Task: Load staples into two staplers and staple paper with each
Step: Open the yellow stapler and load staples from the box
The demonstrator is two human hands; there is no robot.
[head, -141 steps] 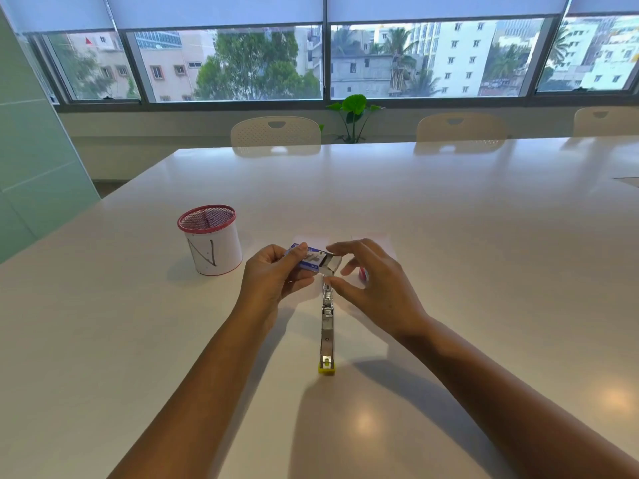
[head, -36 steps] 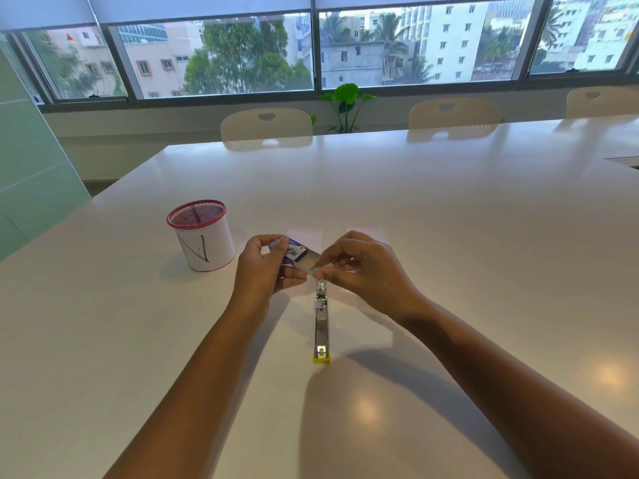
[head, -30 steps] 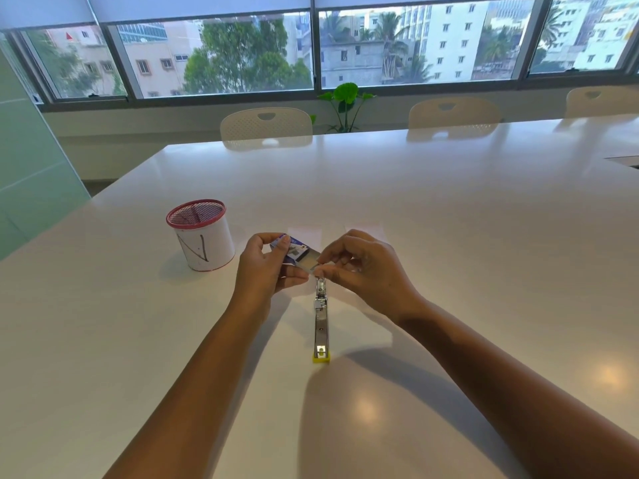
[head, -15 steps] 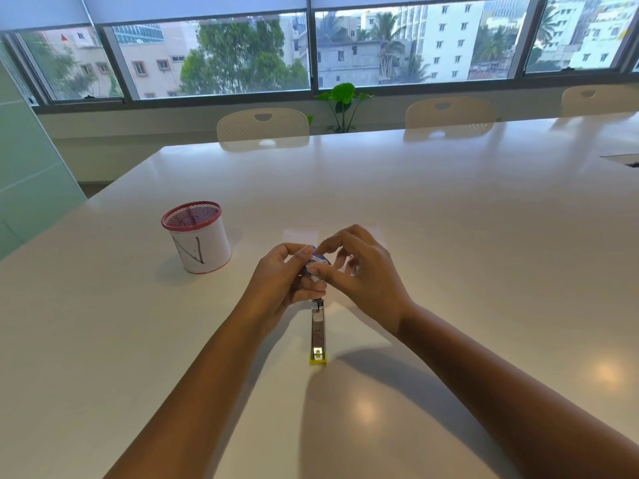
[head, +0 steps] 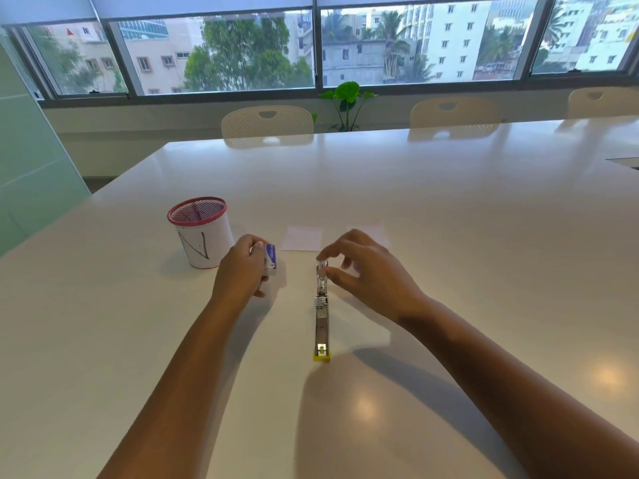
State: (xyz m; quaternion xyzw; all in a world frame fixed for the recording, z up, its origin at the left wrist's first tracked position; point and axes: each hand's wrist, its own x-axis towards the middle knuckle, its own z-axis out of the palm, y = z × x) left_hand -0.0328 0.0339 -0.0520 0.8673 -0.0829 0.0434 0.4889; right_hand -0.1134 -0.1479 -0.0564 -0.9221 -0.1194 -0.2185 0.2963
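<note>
Opened stapler [head: 321,316] lies on the counter [head: 449,236]. Left hand [head: 242,271] grasps the staple box [head: 270,260]; right hand [head: 366,271], fingers relaxed, hovers at the stapler's far end. Mesh cup [head: 202,233] left; 2 paper squares [head: 302,238] behind.

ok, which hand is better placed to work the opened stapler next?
Right, probably. The right hand hovers at the far end of the opened stapler, fingertips beside it. The left hand is off to the side, gripping the staple box.

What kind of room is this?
Probably an office meeting room: a long white table, matching chairs along its far side, and a wide window onto city buildings.
</note>
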